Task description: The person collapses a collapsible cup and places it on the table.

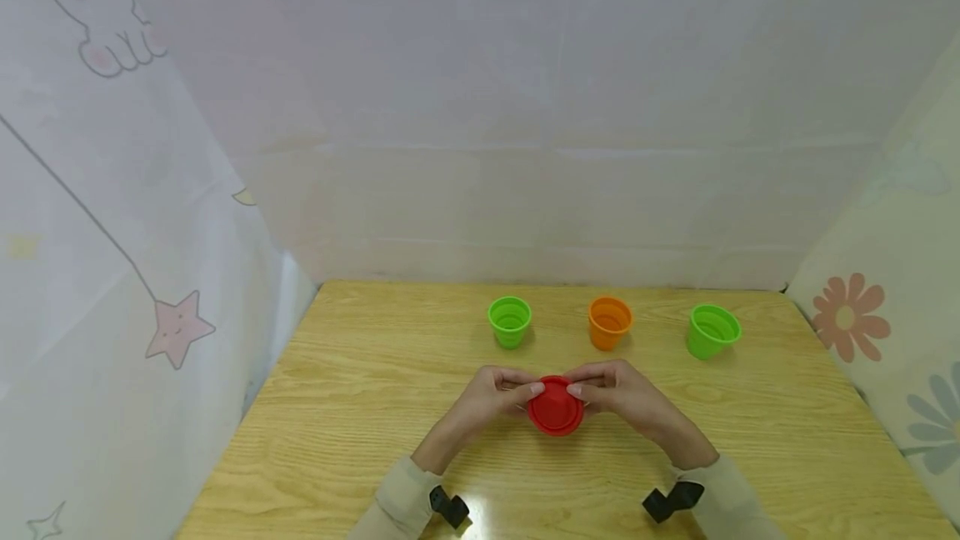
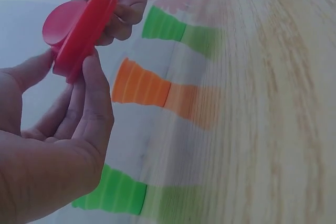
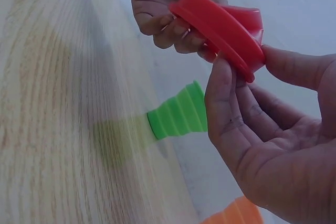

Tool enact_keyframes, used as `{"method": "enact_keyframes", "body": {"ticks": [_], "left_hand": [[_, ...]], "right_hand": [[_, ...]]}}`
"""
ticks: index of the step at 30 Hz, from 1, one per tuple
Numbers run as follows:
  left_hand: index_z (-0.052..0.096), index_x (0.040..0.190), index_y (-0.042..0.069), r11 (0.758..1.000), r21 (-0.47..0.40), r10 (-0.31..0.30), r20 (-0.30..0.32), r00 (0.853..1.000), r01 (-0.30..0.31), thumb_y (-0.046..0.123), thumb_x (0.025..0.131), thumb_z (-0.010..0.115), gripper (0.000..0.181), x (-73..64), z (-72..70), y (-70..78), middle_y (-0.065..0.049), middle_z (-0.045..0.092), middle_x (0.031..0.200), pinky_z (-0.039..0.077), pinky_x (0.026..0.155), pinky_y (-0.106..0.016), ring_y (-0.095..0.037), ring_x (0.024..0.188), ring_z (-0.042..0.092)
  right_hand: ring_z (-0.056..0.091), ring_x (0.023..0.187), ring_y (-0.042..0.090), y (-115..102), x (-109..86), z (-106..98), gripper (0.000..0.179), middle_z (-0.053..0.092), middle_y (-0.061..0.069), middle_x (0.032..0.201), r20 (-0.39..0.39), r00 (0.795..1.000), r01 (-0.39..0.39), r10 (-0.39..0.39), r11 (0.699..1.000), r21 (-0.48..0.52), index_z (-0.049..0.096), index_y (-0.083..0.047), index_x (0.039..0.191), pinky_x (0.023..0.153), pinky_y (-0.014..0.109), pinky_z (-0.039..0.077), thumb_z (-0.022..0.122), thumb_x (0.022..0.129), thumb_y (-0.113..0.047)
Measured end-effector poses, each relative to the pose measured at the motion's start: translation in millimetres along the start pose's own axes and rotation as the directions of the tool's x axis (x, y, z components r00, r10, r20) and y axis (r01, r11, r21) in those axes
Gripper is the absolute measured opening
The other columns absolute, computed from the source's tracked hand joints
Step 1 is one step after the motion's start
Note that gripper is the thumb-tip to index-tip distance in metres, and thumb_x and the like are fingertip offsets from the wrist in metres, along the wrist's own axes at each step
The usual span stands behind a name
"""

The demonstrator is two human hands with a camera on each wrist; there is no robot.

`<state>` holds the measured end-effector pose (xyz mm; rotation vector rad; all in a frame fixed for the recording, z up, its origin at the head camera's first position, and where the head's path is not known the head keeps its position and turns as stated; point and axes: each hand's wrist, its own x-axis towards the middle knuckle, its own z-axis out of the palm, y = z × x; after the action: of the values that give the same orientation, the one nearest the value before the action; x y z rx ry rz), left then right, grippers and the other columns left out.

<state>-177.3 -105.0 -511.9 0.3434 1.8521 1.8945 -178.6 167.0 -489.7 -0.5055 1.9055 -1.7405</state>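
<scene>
red cup (image 1: 557, 407), lower centre of head view | left hand (image 1: 489, 397) + right hand (image 1: 628, 400) both pinching its sides | looks light, rubbery, so prob bendy, not fragile; I'd grab opposite rim edges

Left hand (image 1: 487, 403) and right hand (image 1: 633, 403) are bare. The head view shows a cream left sleeve (image 1: 397, 500) at seven o'clock, a matching right sleeve (image 1: 726, 502) between four and five. A blocky black left device (image 1: 448, 507) marks its sleeve's three o'clock, a black right device (image 1: 674, 501) its sleeve's nine.
</scene>
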Motion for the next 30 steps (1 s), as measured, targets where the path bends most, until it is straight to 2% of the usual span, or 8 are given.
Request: {"method": "enact_keyframes", "body": {"ticks": [6, 10, 15, 19, 23, 30], "left_hand": [[0.071, 0.126, -0.008, 1.0, -0.012, -0.005, 0.0, 1.0, 0.005, 0.017, 0.1, 0.074, 0.036, 0.1, 2.8, 1.4, -0.016, 0.08, 0.11, 0.067, 0.085, -0.032, -0.009, 0.086, 0.077], [0.07, 0.126, -0.01, 1.0, -0.031, 0.004, -0.023, 1.0, -0.004, 0.016, 0.101, 0.073, 0.036, 1.1, 2.7, 0.0, -0.016, 0.08, 0.11, 0.067, 0.09, -0.04, -0.01, 0.087, 0.077], [0.068, 0.126, -0.01, 0.998, -0.062, -0.01, -0.031, 0.999, 0.008, 0.015, 0.101, 0.073, 0.036, 1.4, 1.1, -1.9, -0.014, 0.08, 0.108, 0.064, 0.096, -0.051, -0.012, 0.088, 0.077], [0.067, 0.127, -0.01, 0.997, -0.069, -0.02, -0.015, 1.0, 0.019, 0.016, 0.101, 0.072, 0.037, 0.5, 0.6, -2.1, -0.013, 0.08, 0.108, 0.061, 0.099, -0.055, -0.014, 0.09, 0.078], [0.069, 0.126, -0.009, 0.997, -0.077, -0.029, -0.012, 1.0, 0.028, 0.019, 0.102, 0.072, 0.037, -0.1, 1.8, -0.7, -0.01, 0.081, 0.106, 0.062, 0.098, -0.053, -0.014, 0.089, 0.078], [0.072, 0.122, -0.007, 0.995, -0.094, -0.042, 0.022, 0.999, 0.043, 0.023, 0.103, 0.071, 0.035, -0.1, 6.4, 0.4, -0.002, 0.081, 0.097, 0.067, 0.088, -0.045, -0.013, 0.085, 0.079]], "right_hand": [[0.078, 0.098, 0.017, 1.7, -1.1, -1.7, 0.047, 0.079, 0.007, 0.12, -0.017, 1.0, -0.001, 0.001, 1.0, 0.003, 0.059, 0.013, 0.139, 0.089, 0.038, 0.067, 0.066, 0.105, -0.02], [0.078, 0.101, 0.016, 3.0, -0.7, -3.5, 0.046, 0.078, 0.004, 0.12, -0.038, 0.999, 0.015, -0.014, 1.0, 0.017, 0.058, 0.013, 0.139, 0.092, 0.043, 0.067, 0.066, 0.105, -0.017], [0.078, 0.103, 0.017, 2.3, -0.3, -4.4, 0.049, 0.077, 0.01, 0.124, -0.05, 0.999, 0.011, -0.009, 0.999, 0.036, 0.057, 0.013, 0.14, 0.093, 0.038, 0.066, 0.068, 0.104, -0.018], [0.078, 0.102, 0.017, 2.0, 0.0, -3.3, 0.051, 0.076, 0.012, 0.125, -0.059, 0.998, 0.006, -0.003, 0.999, 0.043, 0.056, 0.014, 0.14, 0.093, 0.037, 0.066, 0.069, 0.103, -0.018], [0.078, 0.101, 0.015, 3.1, 1.4, -1.3, 0.049, 0.077, 0.009, 0.123, -0.066, 0.998, 0.001, 0.002, 0.999, 0.045, 0.057, 0.014, 0.139, 0.091, 0.036, 0.067, 0.069, 0.103, -0.017], [0.079, 0.094, 0.018, 5.2, 3.7, 3.2, 0.051, 0.078, 0.013, 0.12, -0.048, 0.998, -0.034, 0.036, 0.999, 0.034, 0.057, 0.014, 0.139, 0.088, 0.039, 0.067, 0.068, 0.104, -0.021]]}}
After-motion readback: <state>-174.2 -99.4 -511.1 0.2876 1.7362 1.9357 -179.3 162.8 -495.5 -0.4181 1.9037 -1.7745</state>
